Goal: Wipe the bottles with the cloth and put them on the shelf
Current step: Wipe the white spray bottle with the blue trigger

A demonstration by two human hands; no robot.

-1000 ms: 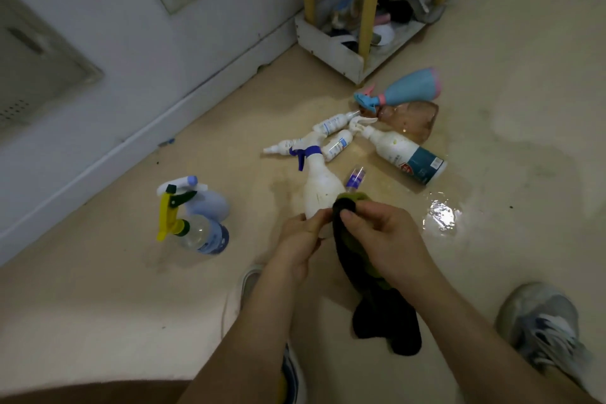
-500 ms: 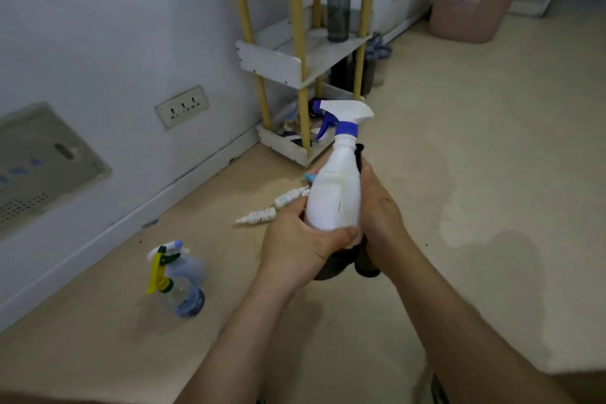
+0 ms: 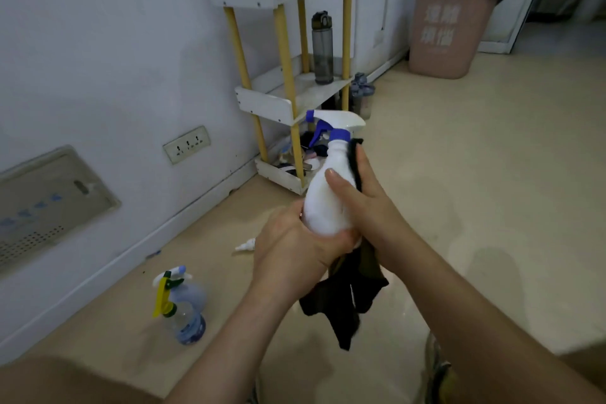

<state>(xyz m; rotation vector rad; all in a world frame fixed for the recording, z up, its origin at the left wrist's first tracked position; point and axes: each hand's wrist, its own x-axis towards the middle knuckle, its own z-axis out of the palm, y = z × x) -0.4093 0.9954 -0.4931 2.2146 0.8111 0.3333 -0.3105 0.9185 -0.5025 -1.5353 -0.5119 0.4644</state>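
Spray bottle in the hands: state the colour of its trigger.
Blue, on the white spray bottle; the trigger shows best in the head view.

A second ago the white spray bottle (image 3: 323, 207) was down low among the others on the floor (image 3: 459, 174), with both hands just closing on it. Now it's up in the air and upright. The left hand (image 3: 293, 249) has slid from the bottle's side down round its base. The right hand (image 3: 370, 207) has brought its thumb across the front. The cloth (image 3: 341, 302), mostly hidden half a second ago, hangs out below the hands.
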